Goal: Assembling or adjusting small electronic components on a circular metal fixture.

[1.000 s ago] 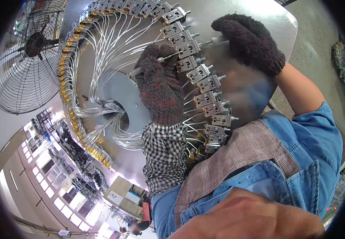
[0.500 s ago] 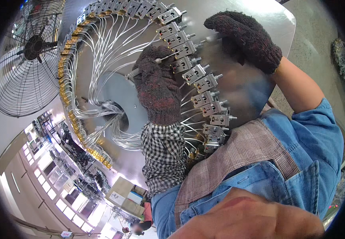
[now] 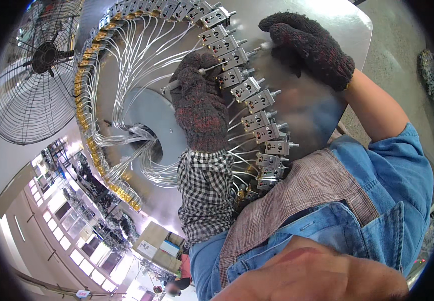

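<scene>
My left hand [image 3: 199, 103], in a dark knitted glove, is closed around a screwdriver [image 3: 171, 87] with a pale handle. Its thin shaft points right, the tip at a metal terminal block [image 3: 234, 58] in the ring. On the block's outer side, my right hand [image 3: 307, 47], gloved too, has its fingers bent around a slim tool with a pale end [image 3: 266, 45]. The tool's thin front reaches toward the same block; most of it is hidden by the glove. White wires [image 3: 127, 55] run from the blocks to the ring's middle.
A round grey plate [image 3: 172, 113] with a central hole holds the wire bundle. Brass-coloured fittings [image 3: 78, 85] line the ring's left side. The metal table's rounded corner [image 3: 362, 30] is at upper right. A large caged fan [image 3: 31, 65] stands at the left.
Both hands stay at the same block. My left hand has turned slightly with the screwdriver, its handle end a little higher. The right hand's fingers have shifted slightly on the tool.
</scene>
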### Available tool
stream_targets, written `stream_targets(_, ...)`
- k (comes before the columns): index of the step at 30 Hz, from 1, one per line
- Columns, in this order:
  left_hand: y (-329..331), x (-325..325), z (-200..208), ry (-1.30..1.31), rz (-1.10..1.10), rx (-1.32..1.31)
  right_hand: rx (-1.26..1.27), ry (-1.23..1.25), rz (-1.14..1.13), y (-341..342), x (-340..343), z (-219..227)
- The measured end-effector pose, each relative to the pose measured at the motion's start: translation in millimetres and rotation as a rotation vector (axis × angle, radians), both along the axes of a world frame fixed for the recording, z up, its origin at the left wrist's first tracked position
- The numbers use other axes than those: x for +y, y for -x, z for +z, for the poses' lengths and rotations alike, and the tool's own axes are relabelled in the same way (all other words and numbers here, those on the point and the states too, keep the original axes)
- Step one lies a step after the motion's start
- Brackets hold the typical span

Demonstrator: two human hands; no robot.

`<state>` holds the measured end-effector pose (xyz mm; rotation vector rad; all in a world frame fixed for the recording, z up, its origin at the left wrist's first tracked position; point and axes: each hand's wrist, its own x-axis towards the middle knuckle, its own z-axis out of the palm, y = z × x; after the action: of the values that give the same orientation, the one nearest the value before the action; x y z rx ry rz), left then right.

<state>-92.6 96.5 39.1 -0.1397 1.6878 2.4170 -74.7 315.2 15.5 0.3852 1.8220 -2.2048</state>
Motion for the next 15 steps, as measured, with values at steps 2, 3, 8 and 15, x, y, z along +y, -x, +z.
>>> stream_targets(2,0.9,3.1,-3.1,-0.027,-0.007,0.023,0.161,-0.055,-0.025,0.1,0.6,-6.8)
stream_targets(3,0.7,4.4,-1.0,-0.062,0.044,-0.002,0.164,-0.055,-0.027,0.0,1.9,-2.2)
stream_targets(8,3.1,3.2,-2.5,-0.145,0.089,-0.017,0.054,0.029,0.062,-4.4,5.2,12.7)
stream_targets(15,2.6,4.7,-0.6,-0.162,0.103,-0.058,0.164,0.008,0.009,-7.3,3.3,5.7)
